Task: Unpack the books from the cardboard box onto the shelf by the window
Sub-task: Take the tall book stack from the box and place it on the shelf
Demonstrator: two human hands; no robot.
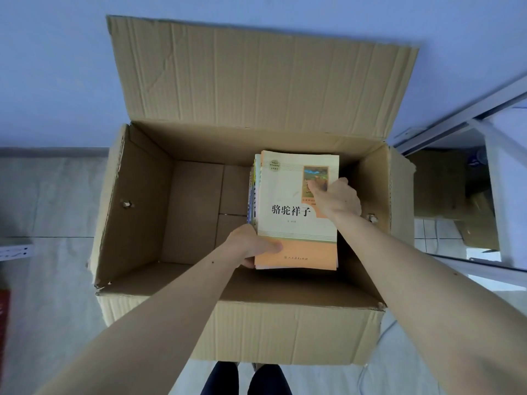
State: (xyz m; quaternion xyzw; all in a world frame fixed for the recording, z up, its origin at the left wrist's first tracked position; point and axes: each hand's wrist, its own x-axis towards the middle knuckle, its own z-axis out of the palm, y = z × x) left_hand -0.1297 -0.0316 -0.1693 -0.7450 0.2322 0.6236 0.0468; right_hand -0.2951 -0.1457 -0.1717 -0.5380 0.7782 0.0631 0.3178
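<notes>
While both arms reach down into the cardboard box point(159, 195), the scene is best read from the box's left wall to its right wall. The left half of the box is bare: only the brown floor panels show there. Next comes the left hand point(251, 246), which is closed on the near left corner of the stack of books point(296, 212), thumb on the orange band of the top cover and fingers hidden under the pile. The stack itself stands in the right half of the box, close to the right wall but not clearly touching it. The edges of several more books show at its left side, below the top cover. Its long axis runs from the near wall of the box to the far wall, so it points away from the person. Further right, the right hand point(336, 201) lies on the right edge of the stack, fingertips pressed on the top cover; I cannot tell if its fingers also go under. The two hands are apart, one at each side of the stack, and both seem equally near to it.

I judge that the lift turns on this: the stack must rise straight up, between the near and far walls. The shelf beside the box's right wall point(496, 195) is probably the goal.
</notes>
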